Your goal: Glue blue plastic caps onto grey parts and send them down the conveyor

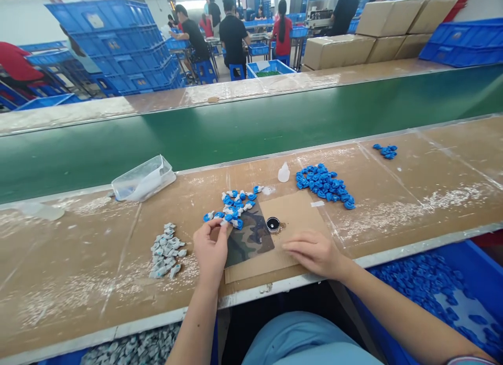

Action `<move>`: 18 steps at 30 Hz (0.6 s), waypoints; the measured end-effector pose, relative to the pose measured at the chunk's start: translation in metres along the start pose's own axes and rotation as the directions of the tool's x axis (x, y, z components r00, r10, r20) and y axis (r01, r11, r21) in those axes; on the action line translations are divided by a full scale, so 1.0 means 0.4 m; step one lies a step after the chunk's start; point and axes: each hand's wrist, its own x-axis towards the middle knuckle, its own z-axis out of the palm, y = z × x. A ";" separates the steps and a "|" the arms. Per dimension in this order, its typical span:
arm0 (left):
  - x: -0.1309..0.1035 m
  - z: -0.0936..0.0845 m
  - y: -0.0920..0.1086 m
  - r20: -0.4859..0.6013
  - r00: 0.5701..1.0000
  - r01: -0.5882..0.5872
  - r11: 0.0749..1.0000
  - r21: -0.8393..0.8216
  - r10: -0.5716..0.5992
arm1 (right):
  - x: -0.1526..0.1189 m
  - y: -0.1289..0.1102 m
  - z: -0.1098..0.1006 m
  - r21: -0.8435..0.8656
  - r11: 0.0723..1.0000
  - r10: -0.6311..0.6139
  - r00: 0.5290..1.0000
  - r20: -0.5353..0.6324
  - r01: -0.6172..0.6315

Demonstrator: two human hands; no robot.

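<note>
My left hand point(211, 245) has thumb and forefinger closed on a small blue-and-white plastic part point(225, 221), at the near edge of a loose heap of joined blue-and-white parts point(234, 202). My right hand point(310, 251) hovers over or rests on a cardboard sheet point(301, 210), fingers stretched out and holding nothing I can see. Between the hands lie a camouflage-patterned mat point(249, 239) and a small round dish of dark liquid point(273, 224). Grey-white parts point(167, 252) are heaped left of my left hand. A pile of blue parts point(324, 184) sits beyond my right hand.
A clear plastic tray point(144, 180) and a small white bottle-like piece point(283, 172) stand toward the green conveyor belt point(236, 121). Below the table edge are blue bins, the right one point(485, 271) holding blue parts. Stacked crates point(113, 45), cartons point(338, 51) and seated people are beyond.
</note>
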 end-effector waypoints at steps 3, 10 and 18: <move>0.025 0.025 0.016 -0.023 0.999 -0.014 0.950 0.312 0.022 | 0.016 -0.018 0.052 -0.033 0.995 -0.091 0.981 0.168 0.098; 0.033 0.102 0.082 0.206 0.962 0.015 0.787 0.617 -0.180 | 0.032 -0.020 0.135 -0.118 0.986 -0.088 0.973 0.212 0.115; 0.110 0.227 0.144 0.182 0.969 -0.002 0.737 0.676 -0.165 | 0.026 -0.013 0.131 -0.076 0.992 -0.080 0.965 0.250 0.102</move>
